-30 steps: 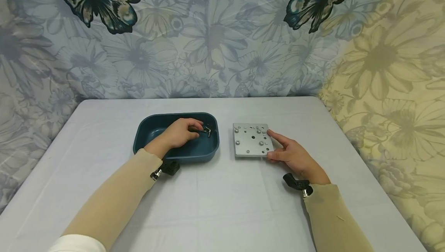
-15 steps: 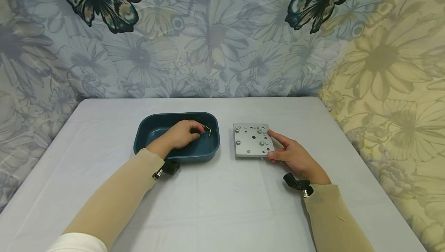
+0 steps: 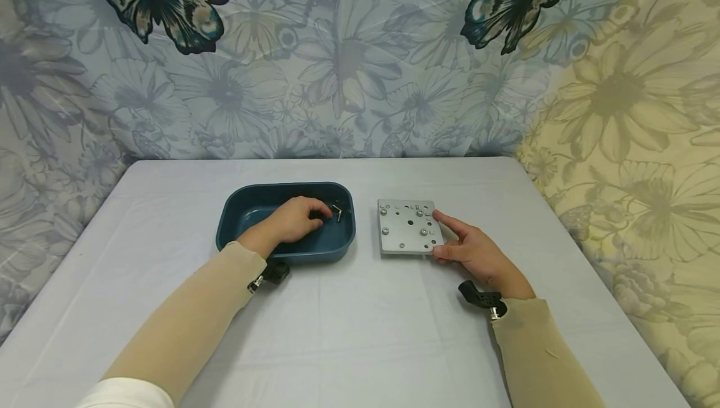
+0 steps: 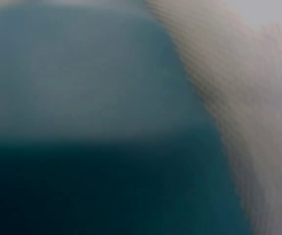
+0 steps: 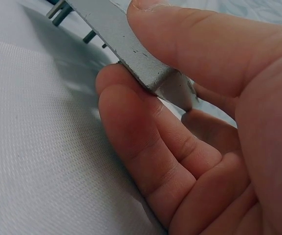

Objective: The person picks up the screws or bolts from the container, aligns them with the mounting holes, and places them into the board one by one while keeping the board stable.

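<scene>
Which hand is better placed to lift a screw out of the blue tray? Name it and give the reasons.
Left. The left hand is already inside the blue tray, fingertips at the small screws. The right hand has its grip on the corner of the metal plate, steadying it.

Square grey metal plate (image 3: 407, 227), drilled and fitted with screws, lies flat; small bolts (image 3: 337, 211) rest inside blue tray (image 3: 242, 208).

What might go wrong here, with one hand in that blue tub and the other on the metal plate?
The right hand pinches only a corner of the metal plate, so it may tip or slip. The left hand reaches for small screws in the blue tub; one might drop from the fingers.
</scene>
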A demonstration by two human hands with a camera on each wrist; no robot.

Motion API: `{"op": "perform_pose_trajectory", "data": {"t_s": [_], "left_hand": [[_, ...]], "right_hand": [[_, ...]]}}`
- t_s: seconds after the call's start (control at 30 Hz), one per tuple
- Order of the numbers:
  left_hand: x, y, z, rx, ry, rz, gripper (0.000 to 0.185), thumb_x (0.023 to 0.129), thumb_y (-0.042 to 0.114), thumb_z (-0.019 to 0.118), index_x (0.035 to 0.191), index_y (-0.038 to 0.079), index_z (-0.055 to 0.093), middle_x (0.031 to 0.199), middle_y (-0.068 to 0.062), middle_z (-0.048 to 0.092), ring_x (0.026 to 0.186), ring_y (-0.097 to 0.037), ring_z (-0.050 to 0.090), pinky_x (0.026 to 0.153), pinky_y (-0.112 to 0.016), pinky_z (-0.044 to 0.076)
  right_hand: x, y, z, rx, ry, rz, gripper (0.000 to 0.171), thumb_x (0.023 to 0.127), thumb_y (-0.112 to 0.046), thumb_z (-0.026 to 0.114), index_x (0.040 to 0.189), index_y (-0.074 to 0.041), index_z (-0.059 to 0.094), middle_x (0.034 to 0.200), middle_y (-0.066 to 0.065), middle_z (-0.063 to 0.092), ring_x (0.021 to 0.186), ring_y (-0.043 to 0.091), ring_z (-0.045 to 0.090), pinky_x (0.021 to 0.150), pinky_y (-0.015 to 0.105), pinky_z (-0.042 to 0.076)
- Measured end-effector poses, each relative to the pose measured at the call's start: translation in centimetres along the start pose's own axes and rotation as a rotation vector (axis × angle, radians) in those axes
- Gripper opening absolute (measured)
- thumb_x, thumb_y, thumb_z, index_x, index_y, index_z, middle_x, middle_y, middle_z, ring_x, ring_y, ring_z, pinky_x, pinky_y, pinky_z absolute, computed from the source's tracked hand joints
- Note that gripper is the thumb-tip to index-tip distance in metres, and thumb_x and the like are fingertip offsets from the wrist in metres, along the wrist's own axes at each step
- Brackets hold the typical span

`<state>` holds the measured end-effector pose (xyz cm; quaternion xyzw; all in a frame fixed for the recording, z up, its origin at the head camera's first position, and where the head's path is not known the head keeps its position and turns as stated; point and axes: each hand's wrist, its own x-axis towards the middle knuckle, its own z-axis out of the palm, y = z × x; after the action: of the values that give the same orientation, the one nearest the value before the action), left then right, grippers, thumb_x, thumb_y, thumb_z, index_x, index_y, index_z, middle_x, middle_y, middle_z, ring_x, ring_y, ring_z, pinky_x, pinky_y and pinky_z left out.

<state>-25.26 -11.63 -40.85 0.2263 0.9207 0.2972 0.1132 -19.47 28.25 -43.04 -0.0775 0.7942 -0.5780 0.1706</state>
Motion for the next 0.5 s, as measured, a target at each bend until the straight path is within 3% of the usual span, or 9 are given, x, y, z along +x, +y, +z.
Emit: {"op": "perform_pose_trajectory", "data": {"t_s": [0.17,0.5], "left_hand": [[-0.01,0.08,-0.02,0.011,0.015,0.001,0.028,0.093,0.005,0.067,0.120,0.012,0.071,0.128,-0.008,0.064,0.127,-0.027,0.051,0.107,-0.044,0.038],[0.08,0.18,0.07,0.054,-0.033,0.014,0.030,0.094,0.005,0.066,0.124,0.012,0.069,0.130,-0.008,0.063,0.128,-0.027,0.051,0.108,-0.044,0.038]], "right_hand": [[0.04,0.07,-0.04,-0.008,-0.004,-0.001,0.095,0.081,-0.022,0.085,0.158,-0.022,0.030,0.091,0.017,0.072,0.078,0.018,0.065,0.075,0.026,0.052],[-0.02,0.01,-0.07,-0.022,-0.002,0.019,0.095,0.081,-0.024,0.085,0.158,-0.024,0.030,0.093,0.017,0.072,0.081,0.018,0.065,0.076,0.025,0.051]]}}
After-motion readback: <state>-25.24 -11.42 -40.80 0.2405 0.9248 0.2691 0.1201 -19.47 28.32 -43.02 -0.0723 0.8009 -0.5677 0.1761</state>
